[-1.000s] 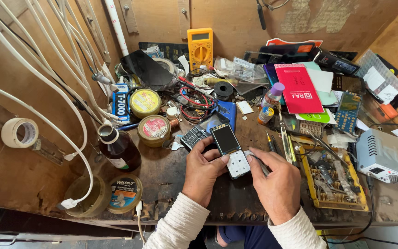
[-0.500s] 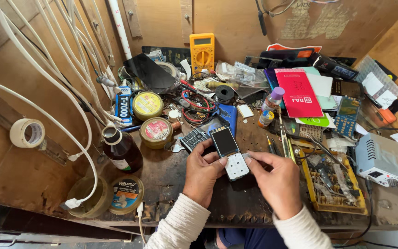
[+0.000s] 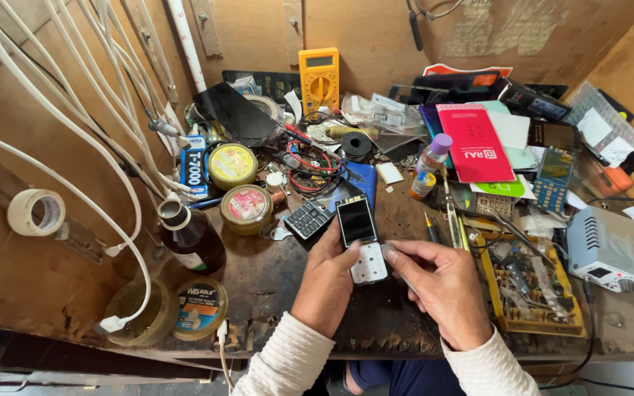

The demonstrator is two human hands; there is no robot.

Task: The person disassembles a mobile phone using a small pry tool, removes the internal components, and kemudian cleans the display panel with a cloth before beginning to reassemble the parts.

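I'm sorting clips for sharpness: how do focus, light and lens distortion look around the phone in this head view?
Head view: the phone in the left hand is sharp; soft, even light, faint sheen on its dark screen; the right hand is sharp too; wide-lens bending curves the white cables and the bench edges.

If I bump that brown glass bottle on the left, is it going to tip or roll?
The brown glass bottle stands upright on a broad base, so a light bump probably won't tip it. Its open neck suggests it could spill. Being glass, it looks fragile near the bench edge.
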